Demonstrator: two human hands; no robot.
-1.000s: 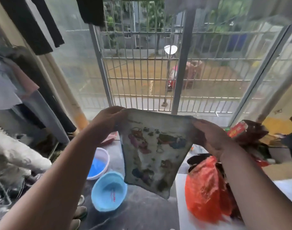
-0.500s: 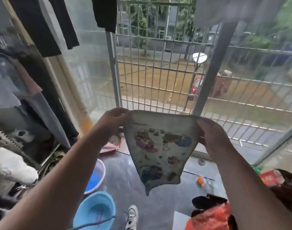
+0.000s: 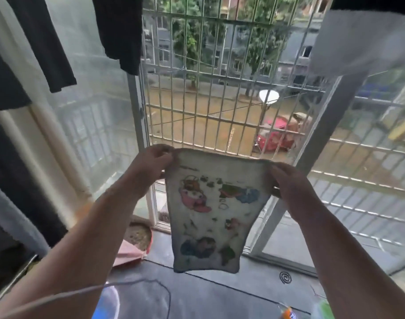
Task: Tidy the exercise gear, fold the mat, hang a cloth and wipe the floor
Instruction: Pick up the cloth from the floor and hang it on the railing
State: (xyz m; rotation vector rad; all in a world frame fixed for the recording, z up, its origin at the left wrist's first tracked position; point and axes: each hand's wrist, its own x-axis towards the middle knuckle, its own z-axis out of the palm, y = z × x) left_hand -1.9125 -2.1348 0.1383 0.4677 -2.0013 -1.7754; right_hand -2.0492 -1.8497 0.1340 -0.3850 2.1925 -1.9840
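A barred window grille [image 3: 219, 93] filled the view from ten to two o'clock, with dark garments [image 3: 121, 33] hanging at eleven and a white towel [image 3: 362, 40] at one. The dark floor [image 3: 219, 293] ran along six o'clock. At the centre hung the cloth [image 3: 210, 212], pale and printed with cartoon figures, spread flat in the air in front of the grille. The left hand [image 3: 150, 164] pinched its top corner at nine o'clock; the right hand [image 3: 289, 183] gripped the top corner at three. A coil-shaped thing [image 3: 285, 277] lay on the floor at five.
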